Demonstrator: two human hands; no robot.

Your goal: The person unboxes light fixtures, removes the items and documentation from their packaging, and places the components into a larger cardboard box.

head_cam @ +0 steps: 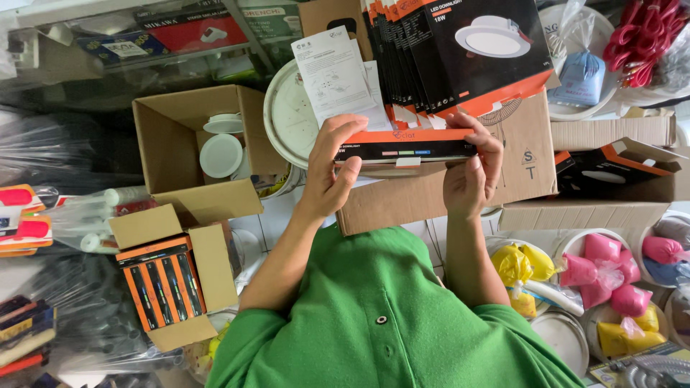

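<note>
Green shirt [381, 316] at bottom centre. Left hand [332, 169] and right hand [471, 172], mid-frame, each curled closed around an end of a flat black-and-orange downlight box [406, 146]. Behind it a large cardboard carton [517, 165] and paper leaflet [334, 75]. Top centre: row of matching boxes [445, 50]. Left: open carton with white downlights [221, 154].

A white tiled floor [277, 219] carries open cartons [188, 147] left of a big box [424, 190], tubs [575, 251] right.
</note>
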